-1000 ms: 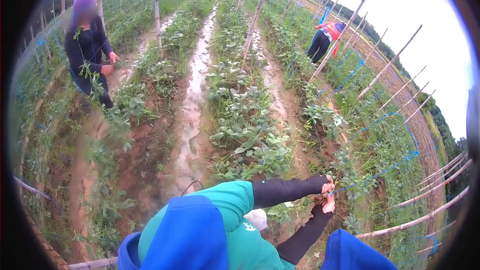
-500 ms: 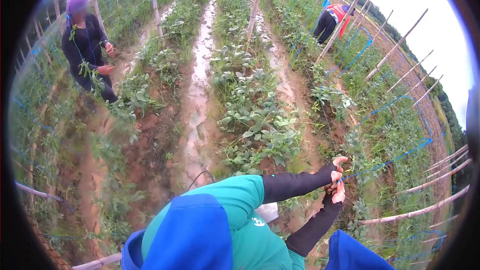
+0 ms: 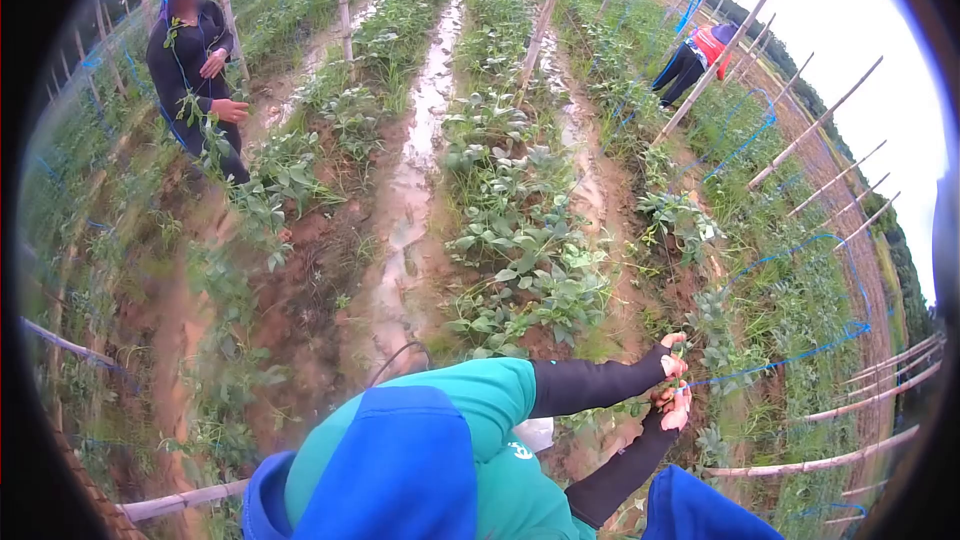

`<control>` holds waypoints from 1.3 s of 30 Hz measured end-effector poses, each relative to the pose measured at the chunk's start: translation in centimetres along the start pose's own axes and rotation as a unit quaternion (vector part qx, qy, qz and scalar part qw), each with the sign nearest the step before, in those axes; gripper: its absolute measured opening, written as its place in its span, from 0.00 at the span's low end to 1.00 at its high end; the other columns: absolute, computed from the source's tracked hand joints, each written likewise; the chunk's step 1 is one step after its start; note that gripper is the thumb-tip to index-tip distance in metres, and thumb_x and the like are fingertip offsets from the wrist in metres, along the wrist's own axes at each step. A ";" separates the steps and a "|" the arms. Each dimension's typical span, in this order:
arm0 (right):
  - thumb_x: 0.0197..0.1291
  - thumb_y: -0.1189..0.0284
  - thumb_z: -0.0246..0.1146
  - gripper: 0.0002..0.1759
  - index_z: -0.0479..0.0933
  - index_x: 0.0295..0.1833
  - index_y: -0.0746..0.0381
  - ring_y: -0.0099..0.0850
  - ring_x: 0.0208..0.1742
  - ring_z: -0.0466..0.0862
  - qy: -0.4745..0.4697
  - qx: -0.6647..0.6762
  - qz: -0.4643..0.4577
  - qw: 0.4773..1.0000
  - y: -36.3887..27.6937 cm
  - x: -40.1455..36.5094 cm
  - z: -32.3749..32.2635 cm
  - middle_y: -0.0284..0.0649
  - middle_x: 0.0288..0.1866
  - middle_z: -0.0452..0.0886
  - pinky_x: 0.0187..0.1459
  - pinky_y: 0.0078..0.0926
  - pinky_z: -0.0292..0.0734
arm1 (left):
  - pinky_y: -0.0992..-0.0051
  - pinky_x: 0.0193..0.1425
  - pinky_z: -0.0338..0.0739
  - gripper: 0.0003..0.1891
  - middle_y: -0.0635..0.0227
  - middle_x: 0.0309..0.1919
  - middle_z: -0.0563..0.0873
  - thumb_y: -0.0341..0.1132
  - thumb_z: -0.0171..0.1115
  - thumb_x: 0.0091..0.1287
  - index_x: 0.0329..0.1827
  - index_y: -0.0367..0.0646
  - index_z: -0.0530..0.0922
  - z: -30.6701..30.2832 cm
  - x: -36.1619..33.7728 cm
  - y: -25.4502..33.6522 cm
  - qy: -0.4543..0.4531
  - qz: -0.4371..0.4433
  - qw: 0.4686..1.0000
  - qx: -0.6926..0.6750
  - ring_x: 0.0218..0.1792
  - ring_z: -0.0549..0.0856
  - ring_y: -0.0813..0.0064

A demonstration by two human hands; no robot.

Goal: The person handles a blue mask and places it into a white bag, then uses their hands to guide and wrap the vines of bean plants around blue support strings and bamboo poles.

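My left hand point(image 3: 674, 356), at the end of a black sleeve, has its fingers bent in close to a blue string point(image 3: 770, 364) and some green stems. Just below it, my right hand point(image 3: 677, 407) is closed near the same string, almost touching the left. The string runs from between the hands out to the right over the plants. What lies inside the fingers is too small to make out. Leafy plants point(image 3: 712, 315) stand around both hands.
A person point(image 3: 190, 60) in dark clothes and a purple head covering stands at the left; another person point(image 3: 700, 55) in red bends over at the upper right. Bamboo poles point(image 3: 550, 15) rise among the plant rows. A wet furrow point(image 3: 412, 175) runs between rows.
The whole view has shifted slightly, with the field now further right and lower. The person at the left has raised one hand towards the chest. My hands stay close together at the string.
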State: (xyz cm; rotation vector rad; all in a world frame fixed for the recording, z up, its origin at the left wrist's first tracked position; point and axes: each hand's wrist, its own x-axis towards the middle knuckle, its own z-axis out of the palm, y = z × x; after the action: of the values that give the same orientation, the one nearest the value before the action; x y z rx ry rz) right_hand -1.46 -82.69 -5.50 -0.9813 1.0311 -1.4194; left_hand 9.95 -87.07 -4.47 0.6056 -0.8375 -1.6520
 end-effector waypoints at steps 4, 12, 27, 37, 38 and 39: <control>0.58 0.66 0.48 0.15 0.66 0.49 0.62 0.29 0.42 0.75 0.066 -0.043 -0.035 0.996 1.0 0.4 -2.2 0.39 0.41 0.74 0.41 0.25 0.70 | 0.81 0.31 0.71 0.32 0.66 0.32 0.76 0.32 0.51 0.50 0.60 0.44 0.51 0.7 -0.6 -0.6 -0.028 0.077 0.996 -0.034 0.28 0.75 0.80; 0.56 0.73 0.51 0.17 0.67 0.51 0.66 0.32 0.50 0.72 0.203 -0.330 -0.188 0.903 -6.7 -3.7 2.6 0.41 0.50 0.72 0.50 0.27 0.65 | 0.72 0.30 0.68 0.09 0.67 0.23 0.74 0.26 0.49 0.43 0.30 0.42 0.70 2.1 -0.9 4.1 -0.062 0.209 0.934 0.285 0.29 0.76 0.70; 0.52 0.71 0.56 0.15 0.70 0.47 0.64 0.29 0.39 0.74 0.190 -0.060 -0.123 0.972 -4.8 5.0 -1.5 0.41 0.40 0.74 0.40 0.24 0.69 | 0.74 0.21 0.64 0.04 0.65 0.19 0.69 0.31 0.50 0.48 0.20 0.41 0.69 10.3 -2.4 5.6 -0.053 0.417 0.872 0.249 0.21 0.72 0.70; 0.54 0.68 0.57 0.10 0.71 0.41 0.59 0.23 0.24 0.77 -0.135 -0.334 0.080 0.929 -8.3 9.0 -3.4 0.32 0.27 0.77 0.19 0.17 0.70 | 0.68 0.36 0.71 0.16 0.58 0.29 0.75 0.33 0.47 0.57 0.49 0.41 0.64 5.4 0.4 3.7 0.021 0.109 0.951 0.290 0.34 0.76 0.62; 0.53 0.67 0.57 0.12 0.71 0.42 0.60 0.24 0.27 0.77 -0.147 -0.321 0.091 0.931 -8.5 8.9 -3.4 0.32 0.29 0.77 0.23 0.19 0.72 | 0.68 0.36 0.71 0.16 0.58 0.29 0.75 0.33 0.47 0.57 0.49 0.41 0.64 5.3 0.4 3.8 0.022 0.108 0.950 0.291 0.34 0.76 0.62; 0.53 0.67 0.57 0.12 0.71 0.42 0.60 0.24 0.27 0.77 -0.148 -0.319 0.094 0.931 -8.3 8.6 -3.6 0.32 0.29 0.77 0.23 0.19 0.72 | 0.69 0.36 0.70 0.13 0.59 0.29 0.75 0.32 0.48 0.56 0.44 0.41 0.66 5.2 0.4 3.9 0.033 0.133 0.945 0.298 0.34 0.76 0.62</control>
State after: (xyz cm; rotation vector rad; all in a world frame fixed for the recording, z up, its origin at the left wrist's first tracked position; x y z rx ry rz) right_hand -7.95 -90.55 1.65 -1.4657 1.3441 -0.7431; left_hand 8.24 -86.79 1.84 0.9102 -1.3209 -1.1172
